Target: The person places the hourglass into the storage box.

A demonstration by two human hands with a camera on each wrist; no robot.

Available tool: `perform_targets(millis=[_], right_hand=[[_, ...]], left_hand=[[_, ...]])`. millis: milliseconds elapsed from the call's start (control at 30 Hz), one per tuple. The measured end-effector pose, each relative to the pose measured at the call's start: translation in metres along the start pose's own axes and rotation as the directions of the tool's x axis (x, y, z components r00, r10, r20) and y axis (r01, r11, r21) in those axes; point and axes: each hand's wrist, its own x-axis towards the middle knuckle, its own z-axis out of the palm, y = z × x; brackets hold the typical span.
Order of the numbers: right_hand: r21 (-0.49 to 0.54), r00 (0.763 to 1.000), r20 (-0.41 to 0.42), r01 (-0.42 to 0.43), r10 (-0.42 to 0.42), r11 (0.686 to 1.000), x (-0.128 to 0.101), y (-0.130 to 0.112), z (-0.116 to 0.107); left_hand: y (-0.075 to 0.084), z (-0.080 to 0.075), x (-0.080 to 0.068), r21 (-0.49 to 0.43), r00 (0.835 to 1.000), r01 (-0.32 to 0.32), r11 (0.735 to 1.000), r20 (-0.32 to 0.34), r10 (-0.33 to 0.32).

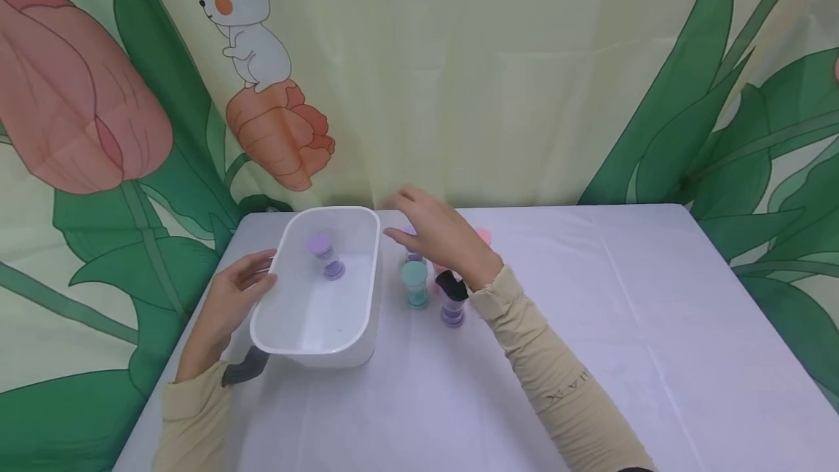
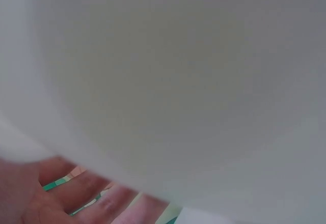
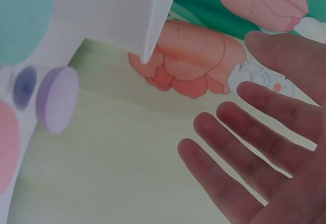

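A white plastic bin (image 1: 314,333) stands on the table's left part, with one purple sand timer (image 1: 326,256) tilted inside it. My left hand (image 1: 229,304) rests on the bin's left side; in the left wrist view its fingers (image 2: 109,203) lie fairly straight along the blurred wall. To the right of the bin, my right hand (image 1: 440,231) hovers with spread fingers and holds nothing. Below it are a teal sand timer (image 1: 415,284) and a purple sand timer (image 1: 452,314). Another purple timer (image 3: 57,100) and pink pieces (image 1: 483,235) are partly hidden by the hand.
A white cloth covers the table (image 1: 655,341), which stretches to the right. Behind its back edge hangs a printed curtain (image 1: 524,93) with tulips, leaves and a rabbit on a carrot. Black wrist-camera mounts (image 1: 452,285) sit at both wrists.
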Motion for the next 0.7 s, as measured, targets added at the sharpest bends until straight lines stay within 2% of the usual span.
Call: perform_targets(millis=[300,533,700], right_hand=[[-0.003,0.998,-0.028,-0.051,0.051,0.999,-0.022,0.016,-0.008],[-0.016,0.997,-0.055,-0.058,0.057,0.998,-0.039,0.029,-0.009],[-0.026,0.995,-0.049,-0.092,0.091,0.995,-0.05,0.04,-0.015]], left_hand=[[0.002,0.001,0.002,-0.003,1.0,-0.014,1.0,0.003,0.014],[0.002,0.001,0.001,0.018,1.0,-0.004,1.0,-0.004,0.004],[0.0,0.002,0.001,0.023,1.0,-0.004,1.0,-0.01,0.004]])
